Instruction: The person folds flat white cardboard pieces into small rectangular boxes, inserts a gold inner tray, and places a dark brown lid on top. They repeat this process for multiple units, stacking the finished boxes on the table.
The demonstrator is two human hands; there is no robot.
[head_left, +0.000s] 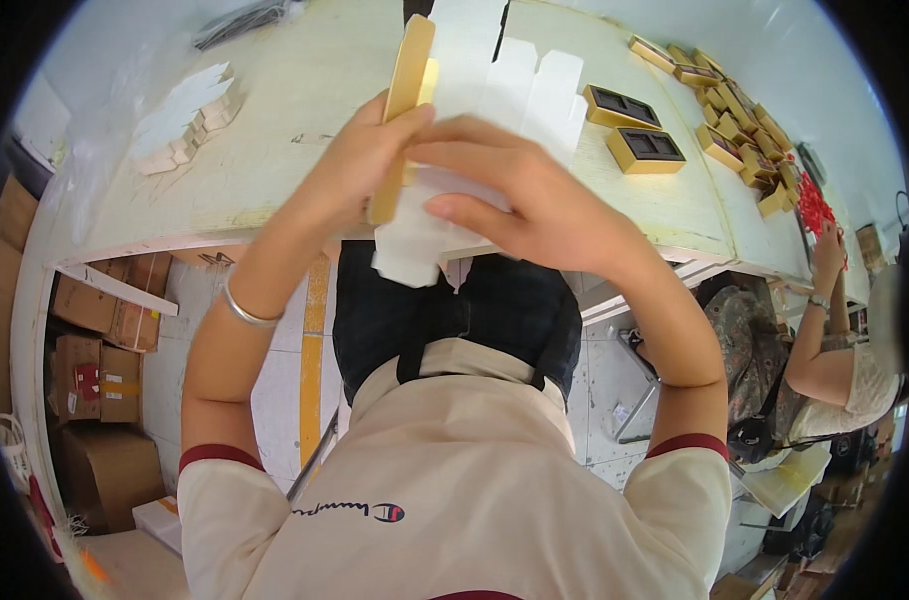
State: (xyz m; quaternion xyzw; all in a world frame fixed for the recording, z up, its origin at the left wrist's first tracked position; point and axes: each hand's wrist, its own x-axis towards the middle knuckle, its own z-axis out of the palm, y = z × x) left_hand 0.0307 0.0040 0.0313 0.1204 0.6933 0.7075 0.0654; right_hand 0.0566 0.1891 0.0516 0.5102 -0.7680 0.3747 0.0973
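So the gold-and-white carton [406, 85] at upper center looks part-folded, white end flap sticking out, so I'd call it unfinished. Left hand [380, 140] pinches its gold side; right hand [520, 190] is curved with thumb apart, can't tell if it's gripping. Two gold boxes [647, 166], upper right, already have black inserts [651, 143].

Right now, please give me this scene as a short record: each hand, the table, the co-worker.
Left hand: holds a gold-and-white carton
Right hand: over the carton, blurred; contact unclear
Table, left: white cardboard pieces
Table, right: two gold boxes with black trays
Co-worker's hand: at a red bundle
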